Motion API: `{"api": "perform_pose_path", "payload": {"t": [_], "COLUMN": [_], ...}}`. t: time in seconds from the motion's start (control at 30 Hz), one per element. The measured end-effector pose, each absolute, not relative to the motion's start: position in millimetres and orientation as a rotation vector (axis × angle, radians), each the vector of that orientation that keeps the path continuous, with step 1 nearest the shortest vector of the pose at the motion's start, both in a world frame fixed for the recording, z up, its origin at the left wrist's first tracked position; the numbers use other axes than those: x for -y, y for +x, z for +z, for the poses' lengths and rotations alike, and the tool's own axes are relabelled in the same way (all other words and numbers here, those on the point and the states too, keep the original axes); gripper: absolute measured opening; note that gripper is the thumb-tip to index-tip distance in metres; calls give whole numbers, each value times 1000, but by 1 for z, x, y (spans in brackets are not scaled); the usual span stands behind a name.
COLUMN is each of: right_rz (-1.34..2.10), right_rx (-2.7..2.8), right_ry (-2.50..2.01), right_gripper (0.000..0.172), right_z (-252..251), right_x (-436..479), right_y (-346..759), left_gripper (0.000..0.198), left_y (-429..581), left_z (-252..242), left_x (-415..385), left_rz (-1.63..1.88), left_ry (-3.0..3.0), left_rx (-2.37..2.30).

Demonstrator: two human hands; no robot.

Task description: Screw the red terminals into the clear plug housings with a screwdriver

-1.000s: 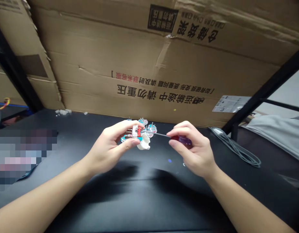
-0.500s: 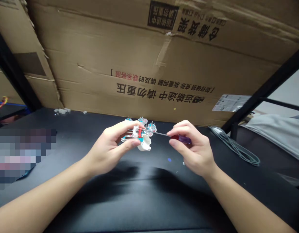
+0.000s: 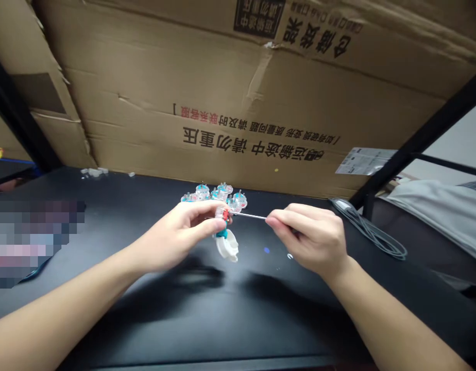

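Observation:
My left hand (image 3: 176, 234) holds a small plastic toy assembly (image 3: 215, 195) with clear round parts, teal and red pieces, and a curved white piece (image 3: 227, 246) hanging below my fingers. My right hand (image 3: 311, 237) grips a screwdriver, its handle hidden inside my fingers. The thin metal shaft of the screwdriver (image 3: 249, 215) runs left, and its tip reaches the toy by my left fingers. The exact contact point is hidden.
A black tabletop (image 3: 184, 330) lies beneath my hands. A large printed cardboard sheet (image 3: 222, 93) stands behind it, with small white plastic bits (image 3: 93, 171) at its foot. A grey coiled cable (image 3: 371, 234) lies at right, near a black metal post (image 3: 415, 134).
My right hand has rolled over, and its fingers now cover the purple-red screwdriver handle. My left hand has turned the toy, showing more clear parts above my fingers.

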State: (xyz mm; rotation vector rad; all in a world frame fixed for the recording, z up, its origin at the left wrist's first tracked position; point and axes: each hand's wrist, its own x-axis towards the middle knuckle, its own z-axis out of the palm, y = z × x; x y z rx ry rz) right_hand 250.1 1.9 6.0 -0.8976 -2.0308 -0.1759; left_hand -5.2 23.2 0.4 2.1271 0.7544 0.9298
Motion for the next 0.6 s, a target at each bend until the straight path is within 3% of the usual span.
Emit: {"api": "perform_pose_path", "payload": {"t": [0.1,0.23,0.3,0.37,0.5,0.53,0.6], "right_rz": [-65,923,1128,879,31,-24,182], "right_rx": [2012,2026,2014,2012,2048,2049,2070], "right_ry": [-953,-1156,-1170,-1180,-1077,-1067,-1122], "right_gripper": [26,44,52,52,41,40,43], "right_z": [6,4,2,2,4,4,3], "right_x": [-2,-8,-10,-8,-4,-4,-6], "right_y": [251,251,250,250,248,248,249], "left_gripper": [25,30,32,28,31,32,28], "left_y": [-4,-13,-14,-10,1,1,-2], "left_z": [-2,-6,-5,-3,-3,-4,-8], "left_x": [-23,-29,-29,-25,-20,-21,-26], "left_rz": [954,1072,1074,1051,897,884,925], "left_ry": [2133,2531,2598,2485,2176,2174,2287], "left_rx": [-744,-590,-541,-655,-829,-823,-791]}}
